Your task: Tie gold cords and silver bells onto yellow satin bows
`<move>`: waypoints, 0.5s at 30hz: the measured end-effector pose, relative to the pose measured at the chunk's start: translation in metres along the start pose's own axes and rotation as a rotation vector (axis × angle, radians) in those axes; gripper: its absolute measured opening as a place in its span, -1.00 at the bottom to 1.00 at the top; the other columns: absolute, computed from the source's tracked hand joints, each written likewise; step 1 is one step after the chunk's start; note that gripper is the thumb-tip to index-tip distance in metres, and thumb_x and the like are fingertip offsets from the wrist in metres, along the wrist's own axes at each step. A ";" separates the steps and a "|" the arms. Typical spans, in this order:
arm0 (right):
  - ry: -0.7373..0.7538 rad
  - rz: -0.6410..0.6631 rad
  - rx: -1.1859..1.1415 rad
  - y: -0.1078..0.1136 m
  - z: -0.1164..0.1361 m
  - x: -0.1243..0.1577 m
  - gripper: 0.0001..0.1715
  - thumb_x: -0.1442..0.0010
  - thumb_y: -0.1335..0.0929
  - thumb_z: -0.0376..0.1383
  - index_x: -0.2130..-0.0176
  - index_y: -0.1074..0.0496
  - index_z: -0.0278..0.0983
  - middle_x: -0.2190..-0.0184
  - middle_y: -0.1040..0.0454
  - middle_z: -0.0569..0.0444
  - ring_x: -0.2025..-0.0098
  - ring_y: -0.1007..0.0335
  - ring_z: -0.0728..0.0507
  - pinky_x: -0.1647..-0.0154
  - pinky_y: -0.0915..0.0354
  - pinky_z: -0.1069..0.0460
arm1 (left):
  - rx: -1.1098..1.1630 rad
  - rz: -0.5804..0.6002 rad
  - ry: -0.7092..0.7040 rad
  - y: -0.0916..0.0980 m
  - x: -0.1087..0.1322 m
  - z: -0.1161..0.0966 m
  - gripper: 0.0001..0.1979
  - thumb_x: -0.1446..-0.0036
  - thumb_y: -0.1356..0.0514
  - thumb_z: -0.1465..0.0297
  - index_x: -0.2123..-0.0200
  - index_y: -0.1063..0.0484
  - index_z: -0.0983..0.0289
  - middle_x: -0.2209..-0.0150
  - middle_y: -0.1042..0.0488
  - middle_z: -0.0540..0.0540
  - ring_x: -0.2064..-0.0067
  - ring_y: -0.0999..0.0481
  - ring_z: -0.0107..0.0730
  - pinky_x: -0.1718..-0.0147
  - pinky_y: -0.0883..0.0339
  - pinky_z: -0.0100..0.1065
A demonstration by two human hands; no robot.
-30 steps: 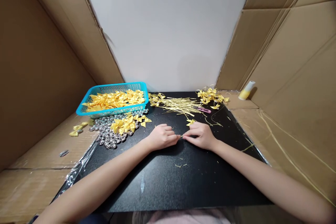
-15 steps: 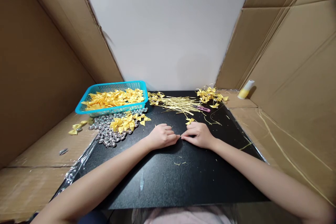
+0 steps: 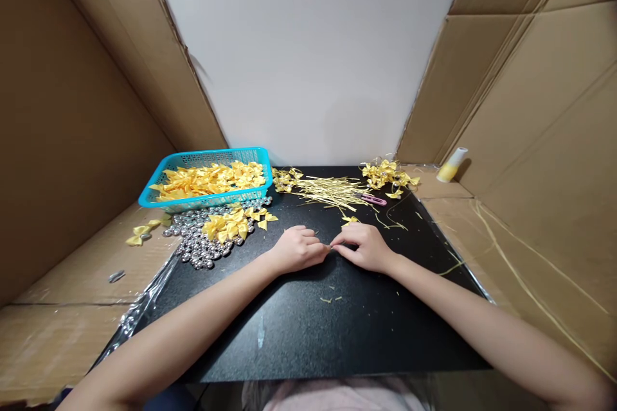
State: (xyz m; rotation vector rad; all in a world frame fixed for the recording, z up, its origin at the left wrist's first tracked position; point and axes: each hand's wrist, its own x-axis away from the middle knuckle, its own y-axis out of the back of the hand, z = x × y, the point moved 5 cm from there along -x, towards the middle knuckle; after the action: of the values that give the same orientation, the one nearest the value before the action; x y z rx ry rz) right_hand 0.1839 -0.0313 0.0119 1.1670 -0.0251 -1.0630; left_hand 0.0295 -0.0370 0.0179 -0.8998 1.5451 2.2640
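Above the middle of the black table (image 3: 299, 327), my two hands meet almost fingertip to fingertip. My left hand (image 3: 301, 248) is closed, its fingers curled and thumb pressed to the forefinger; whatever lies in that pinch is too small to make out. My right hand (image 3: 364, 247) pinches thumb and forefinger together right at the left fingertips, also on something too fine to name. Just behind the right knuckles a yellow ribbon bow (image 3: 350, 220) shows, partly hidden by that hand. Beyond it lies a bundle of cut gold cords (image 3: 332, 191).
A turquoise basket (image 3: 144, 200) of yellow bows stands back left. Before it spread silver beads (image 3: 195, 250), with loose bows (image 3: 226, 226) on top. At the back right are a pink-handled cutter (image 3: 375, 200), a pile of corded bows (image 3: 385, 174) and a thread cone (image 3: 452, 165). Cardboard walls flank the table.
The right fingertips have shifted slightly up and now touch the left ones more closely. The right hand covers a bit more of the bow behind it. Everything else stays put.
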 end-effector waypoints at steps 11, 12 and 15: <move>-0.219 -0.050 -0.182 -0.004 -0.005 0.000 -0.85 -0.23 -0.29 -0.30 0.38 -0.40 -0.25 0.44 -0.46 0.07 0.43 -0.33 -0.06 0.36 -0.20 0.04 | 0.012 -0.001 0.027 -0.001 0.002 0.004 -0.76 -0.25 -0.12 0.39 0.45 -0.48 0.23 0.67 -0.40 -0.05 0.60 -0.27 -0.50 0.55 0.03 -0.34; -0.239 -0.053 -0.210 -0.005 -0.007 0.000 -0.85 -0.23 -0.29 -0.29 0.38 -0.39 -0.24 0.44 -0.45 0.09 0.43 -0.33 -0.06 0.35 -0.20 0.04 | 0.014 0.004 0.036 -0.002 0.001 0.005 -0.74 -0.26 -0.11 0.39 0.47 -0.48 0.23 0.67 -0.40 -0.05 0.60 -0.28 -0.50 0.55 0.01 -0.34; -0.299 -0.073 -0.302 -0.006 -0.011 0.000 -0.82 -0.23 -0.29 -0.23 0.39 -0.36 -0.24 0.51 -0.37 0.14 0.49 -0.26 -0.04 0.39 -0.17 0.05 | 0.038 0.023 0.050 -0.003 0.001 0.005 -0.73 -0.25 -0.10 0.38 0.49 -0.47 0.22 0.68 -0.40 -0.05 0.60 -0.29 -0.49 0.56 -0.01 -0.34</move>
State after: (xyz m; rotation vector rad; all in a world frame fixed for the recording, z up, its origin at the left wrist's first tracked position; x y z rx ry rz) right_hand 0.1861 -0.0231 0.0024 0.7364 -0.0547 -1.2513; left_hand 0.0286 -0.0318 0.0162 -0.9403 1.6214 2.2361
